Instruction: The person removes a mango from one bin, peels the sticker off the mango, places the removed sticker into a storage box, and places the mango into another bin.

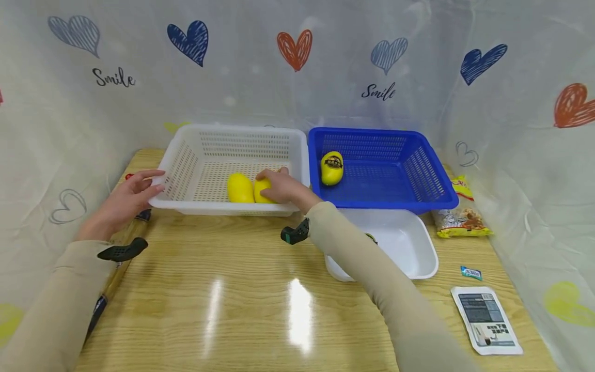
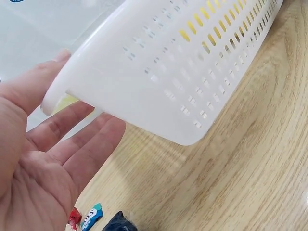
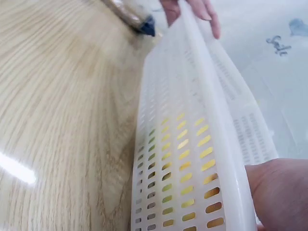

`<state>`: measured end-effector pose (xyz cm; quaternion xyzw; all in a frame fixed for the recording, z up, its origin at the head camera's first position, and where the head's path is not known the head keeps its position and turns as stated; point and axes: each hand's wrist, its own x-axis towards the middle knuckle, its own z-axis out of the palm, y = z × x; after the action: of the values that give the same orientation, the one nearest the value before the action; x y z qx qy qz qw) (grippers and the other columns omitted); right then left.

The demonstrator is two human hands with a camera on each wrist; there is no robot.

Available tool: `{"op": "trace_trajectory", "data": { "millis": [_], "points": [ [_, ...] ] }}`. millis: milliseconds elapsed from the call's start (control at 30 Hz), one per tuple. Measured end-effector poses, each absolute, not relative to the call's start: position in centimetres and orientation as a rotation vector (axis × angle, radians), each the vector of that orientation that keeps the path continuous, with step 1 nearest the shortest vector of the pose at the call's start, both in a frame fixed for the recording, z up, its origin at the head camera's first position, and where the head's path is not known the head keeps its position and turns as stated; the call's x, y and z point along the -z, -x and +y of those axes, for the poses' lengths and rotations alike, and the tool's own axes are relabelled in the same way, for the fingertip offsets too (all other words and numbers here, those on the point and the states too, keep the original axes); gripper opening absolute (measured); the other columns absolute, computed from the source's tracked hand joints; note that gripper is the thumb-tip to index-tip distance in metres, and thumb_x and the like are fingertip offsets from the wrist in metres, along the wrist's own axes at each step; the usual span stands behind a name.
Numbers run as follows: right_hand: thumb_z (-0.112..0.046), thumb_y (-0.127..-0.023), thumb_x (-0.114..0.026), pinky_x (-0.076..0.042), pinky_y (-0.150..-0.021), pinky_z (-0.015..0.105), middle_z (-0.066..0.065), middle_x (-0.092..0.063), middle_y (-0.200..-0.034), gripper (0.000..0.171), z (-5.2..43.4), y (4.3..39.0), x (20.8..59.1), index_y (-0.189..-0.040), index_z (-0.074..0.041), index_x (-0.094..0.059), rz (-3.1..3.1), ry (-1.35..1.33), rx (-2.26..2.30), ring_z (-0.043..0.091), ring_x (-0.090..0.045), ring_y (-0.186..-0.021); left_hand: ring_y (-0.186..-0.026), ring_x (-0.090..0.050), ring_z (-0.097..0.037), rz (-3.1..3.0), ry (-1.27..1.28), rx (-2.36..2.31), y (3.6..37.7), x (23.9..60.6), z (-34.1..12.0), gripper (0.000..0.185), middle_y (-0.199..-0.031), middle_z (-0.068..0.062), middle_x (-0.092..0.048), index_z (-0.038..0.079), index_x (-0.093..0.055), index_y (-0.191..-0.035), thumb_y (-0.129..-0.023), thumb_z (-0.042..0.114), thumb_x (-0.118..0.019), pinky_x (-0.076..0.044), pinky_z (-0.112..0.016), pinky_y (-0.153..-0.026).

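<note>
A white slotted basket point(image 1: 223, 208) stands on the wooden table and holds two yellow mangoes. My right hand point(image 1: 274, 187) reaches into it, fingers curled over the right mango point(image 1: 259, 192); the other mango point(image 1: 239, 188) lies just to its left. My left hand point(image 1: 151, 183) has straight fingers against the basket's left corner, thumb above the rim. The left wrist view shows that hand point(image 2: 57, 154) spread beside the basket wall point(image 2: 168, 72). In the right wrist view the basket rim point(image 3: 211, 120) hides most of the right hand point(image 3: 276, 192). A third mango point(image 1: 331, 168) lies in the blue basket point(image 1: 437, 199).
A white tray point(image 1: 418, 253) sits in front of the blue basket. A snack packet point(image 1: 457, 219), a small blue wrapper point(image 1: 471, 273) and a white pouch point(image 1: 488, 320) lie at the right. A dark long object point(image 1: 99, 305) lies along the left edge. A heart-print curtain surrounds the table.
</note>
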<state>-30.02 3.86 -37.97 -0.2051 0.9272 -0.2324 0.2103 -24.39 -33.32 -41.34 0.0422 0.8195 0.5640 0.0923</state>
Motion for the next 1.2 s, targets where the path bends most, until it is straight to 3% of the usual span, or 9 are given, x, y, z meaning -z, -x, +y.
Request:
{"op": "trace_trajectory", "data": {
  "millis": [267,500,733,933,1100,1200],
  "points": [
    [-0.016,-0.098,-0.055,-0.035,-0.105,0.042,0.011,-0.039,-0.145,0.049,4.0,30.5,38.4,-0.146,-0.022,-0.045,2.497,0.540,0.688,0.025,-0.033,-0.123,-0.108,-0.054,-0.001,2.396,-0.195,-1.728,24.3,41.8,-33.5,0.052,-0.132,0.005,-0.045,0.016,-0.031,-0.152,-0.105,0.034,-0.042,-0.050,-0.016,-0.081],
    [-0.018,-0.101,-0.052,-0.033,-0.110,0.042,0.015,-0.025,-0.154,0.047,4.5,29.6,37.4,-0.147,-0.019,-0.044,2.526,0.653,0.715,0.026,-0.025,-0.141,-0.110,-0.055,-0.005,2.283,-0.239,-1.844,24.3,42.1,-33.9,0.050,-0.134,0.002,-0.047,0.013,-0.031,-0.151,-0.105,0.024,-0.044,-0.050,-0.017,-0.082],
    [-0.020,-0.102,-0.052,-0.044,-0.102,0.040,0.011,-0.031,-0.152,0.043,8.7,27.2,34.2,-0.145,-0.015,-0.046,2.510,0.736,1.112,0.030,-0.047,-0.130,-0.109,-0.055,-0.004,2.291,-0.224,-1.849,24.2,42.2,-34.0,0.049,-0.133,0.003,-0.048,0.014,-0.032,-0.150,-0.104,0.022,-0.047,-0.051,-0.017,-0.081],
    [-0.024,-0.101,-0.055,-0.048,-0.098,0.042,0.012,-0.037,-0.149,0.044,14.4,30.1,34.0,-0.144,-0.015,-0.046,2.556,0.298,1.504,0.029,-0.054,-0.123,-0.107,-0.056,-0.003,2.267,-0.207,-1.894,24.0,42.2,-34.3,0.048,-0.130,0.007,-0.050,0.015,-0.035,-0.149,-0.104,0.021,-0.049,-0.051,-0.017,-0.080],
    [-0.023,-0.102,-0.054,-0.044,-0.102,0.045,0.014,-0.032,-0.154,0.048,18.8,34.0,36.6,-0.148,-0.015,-0.042,2.471,-0.111,1.689,0.031,-0.045,-0.131,-0.107,-0.056,-0.002,2.273,-0.196,-1.874,24.1,42.3,-34.2,0.047,-0.131,0.007,-0.049,0.016,-0.035,-0.149,-0.104,0.022,-0.048,-0.051,-0.016,-0.081],
    [-0.021,-0.102,-0.054,-0.042,-0.105,0.046,0.016,-0.028,-0.155,0.051,19.9,35.3,38.1,-0.150,-0.015,-0.038,2.405,-0.188,1.648,0.031,-0.040,-0.135,-0.109,-0.055,-0.003,2.264,-0.193,-1.867,24.3,42.2,-34.0,0.049,-0.133,0.006,-0.047,0.016,-0.034,-0.149,-0.104,0.023,-0.049,-0.051,-0.016,-0.081]
  ]
}}
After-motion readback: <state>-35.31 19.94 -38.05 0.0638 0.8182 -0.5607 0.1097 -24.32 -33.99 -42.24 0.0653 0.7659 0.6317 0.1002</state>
